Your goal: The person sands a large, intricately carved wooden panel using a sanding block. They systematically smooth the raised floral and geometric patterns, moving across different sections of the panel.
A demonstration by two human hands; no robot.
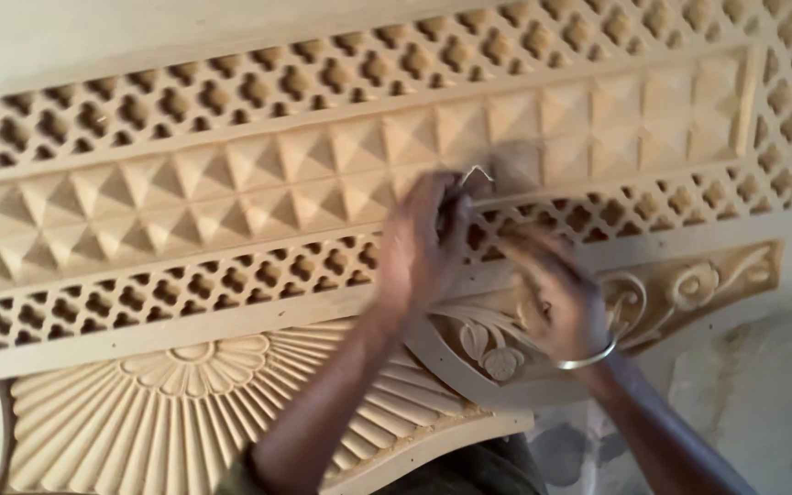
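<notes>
A large pale carved wooden panel [231, 174] fills the view, with lattice bands, a row of pyramid studs and a fan and flower relief below. My left hand [419, 247] is over the lower lattice band, its fingers closed on a thin bent metal tool [475, 174] whose tip rests at the edge of the stud row. My right hand [552, 289], blurred by motion and wearing a metal bangle [588, 359] at the wrist, lies on the lattice and flower carving just right of the left hand. What the right hand holds is hidden by blur.
The fan-shaped relief [185, 403] spreads at the lower left. A scroll and flower carving [689, 284] runs to the right. Beyond the panel's right edge lies a dusty pale floor [763, 385].
</notes>
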